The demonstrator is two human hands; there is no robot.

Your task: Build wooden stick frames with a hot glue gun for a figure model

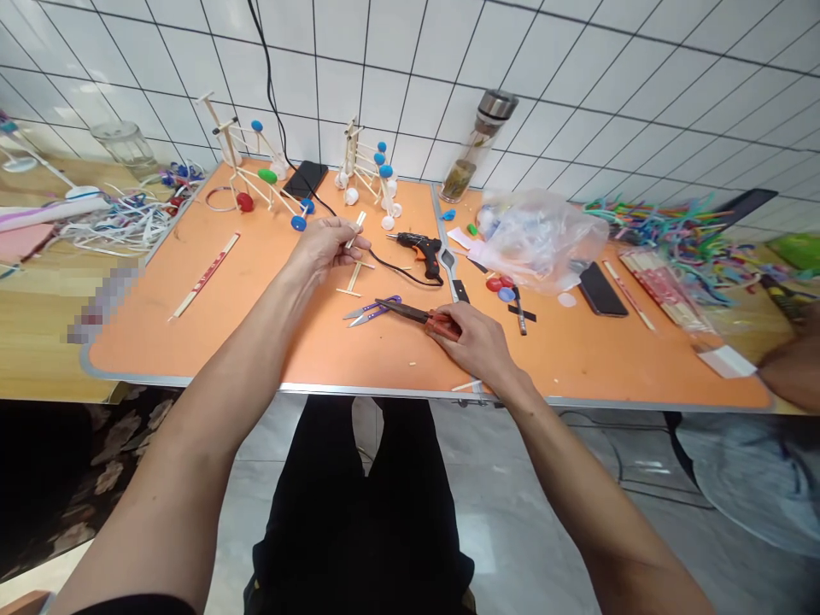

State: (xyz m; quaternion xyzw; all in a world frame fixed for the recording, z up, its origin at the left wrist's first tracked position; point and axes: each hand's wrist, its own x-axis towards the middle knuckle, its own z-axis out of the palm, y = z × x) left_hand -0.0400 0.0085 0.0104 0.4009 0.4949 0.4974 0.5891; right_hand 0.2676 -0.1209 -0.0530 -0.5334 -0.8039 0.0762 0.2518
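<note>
My left hand (324, 246) is raised over the orange table (256, 290), fingers pinched on a short wooden stick (357, 227). Just below it lies a small T-shaped piece of glued sticks (356, 277). My right hand (474, 340) rests on the table with its fingers closed round the red handles of pliers (423, 317), whose dark jaws point left. Purple thread snips (371, 310) lie beside the jaws. A black and orange glue gun (421, 248) with its cable lies behind.
Two stick models with coloured bottle caps (256, 175) (370, 175) stand at the back by a black phone (305, 179). A bottle (477, 145), plastic bag (544, 235), second phone (602, 290) and coloured straws (672, 226) lie right. Another person's arm (791, 367) is at the right edge.
</note>
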